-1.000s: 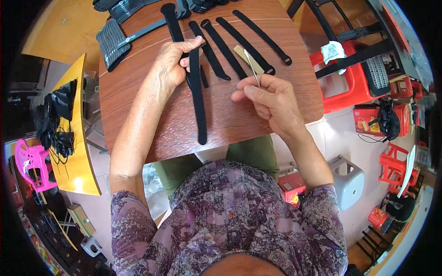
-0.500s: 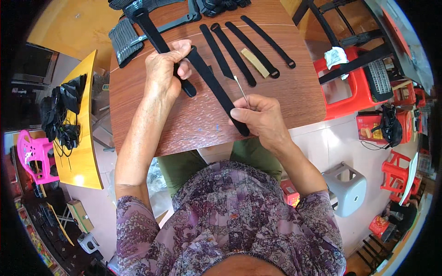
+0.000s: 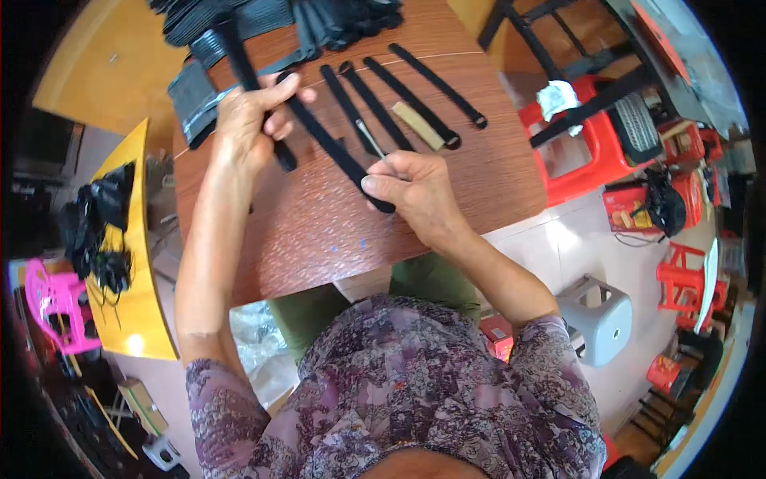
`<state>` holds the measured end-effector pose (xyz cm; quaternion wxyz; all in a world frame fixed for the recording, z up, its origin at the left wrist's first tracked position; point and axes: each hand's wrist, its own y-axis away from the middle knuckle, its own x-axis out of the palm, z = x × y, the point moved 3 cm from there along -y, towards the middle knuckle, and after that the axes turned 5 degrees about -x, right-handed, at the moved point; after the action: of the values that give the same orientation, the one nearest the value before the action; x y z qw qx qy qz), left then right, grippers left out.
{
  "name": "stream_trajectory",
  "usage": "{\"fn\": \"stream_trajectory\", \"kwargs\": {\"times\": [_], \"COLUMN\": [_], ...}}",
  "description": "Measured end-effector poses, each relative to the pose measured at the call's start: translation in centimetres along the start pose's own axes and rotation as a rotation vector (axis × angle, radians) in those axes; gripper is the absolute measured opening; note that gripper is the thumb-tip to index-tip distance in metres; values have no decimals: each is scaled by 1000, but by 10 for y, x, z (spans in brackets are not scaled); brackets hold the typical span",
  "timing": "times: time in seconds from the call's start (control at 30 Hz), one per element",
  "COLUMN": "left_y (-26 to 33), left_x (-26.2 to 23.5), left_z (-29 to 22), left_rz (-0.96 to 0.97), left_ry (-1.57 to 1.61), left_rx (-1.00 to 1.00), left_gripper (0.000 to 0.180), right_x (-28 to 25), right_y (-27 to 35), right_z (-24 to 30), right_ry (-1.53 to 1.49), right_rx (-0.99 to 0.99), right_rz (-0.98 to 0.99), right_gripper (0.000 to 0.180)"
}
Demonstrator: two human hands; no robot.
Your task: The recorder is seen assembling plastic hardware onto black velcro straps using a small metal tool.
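A long black fabric strap (image 3: 331, 152) stretches slantwise between my hands above the brown table. Its far end is gripped by my left hand (image 3: 249, 120), closed, which also has another black strap (image 3: 238, 56) running through it, one end sticking out beyond the fingers and one hanging below. My right hand (image 3: 416, 188) pinches the near end of the stretched strap. From the same fingers a thin metal tool (image 3: 372, 139) with a pale tip points away from me. Beyond this hand lie several loose black straps (image 3: 435, 84), some with a slotted end, and a tan strip (image 3: 416, 125).
Bundled dark straps (image 3: 239, 28) pile up along the far left of the table (image 3: 303, 255), with a smaller stack (image 3: 193, 104) beside them. Red stools (image 3: 558, 168) stand to the right, a grey stool (image 3: 606, 319) at lower right. A yellow table (image 3: 132, 303) stands left.
The whole view has shifted, so the table lies further left and slightly lower. Against the table, my right hand and the metal tool have moved a little away from me. Both hands keep their holds.
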<state>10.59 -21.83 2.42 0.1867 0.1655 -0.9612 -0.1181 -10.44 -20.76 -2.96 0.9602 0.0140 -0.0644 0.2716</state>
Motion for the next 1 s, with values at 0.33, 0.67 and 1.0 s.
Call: {"fn": "stream_trajectory", "kwargs": {"times": [0.33,0.67,1.0], "left_y": [-17,-87,-111], "left_x": [68,112,107], "left_z": [1,21,31], "left_rz": [30,-112,-303], "left_ry": [-185,-565,-1072], "left_rx": [7,132,227], "left_gripper": [15,11,11], "right_x": [-107,-139,-132], "right_y": [16,-6,-29], "right_z": [36,21,16], "right_ry": [-31,339,794], "right_rx": [31,-24,-158], "right_rz": [-344,-365,-417], "right_gripper": [6,16,17]}}
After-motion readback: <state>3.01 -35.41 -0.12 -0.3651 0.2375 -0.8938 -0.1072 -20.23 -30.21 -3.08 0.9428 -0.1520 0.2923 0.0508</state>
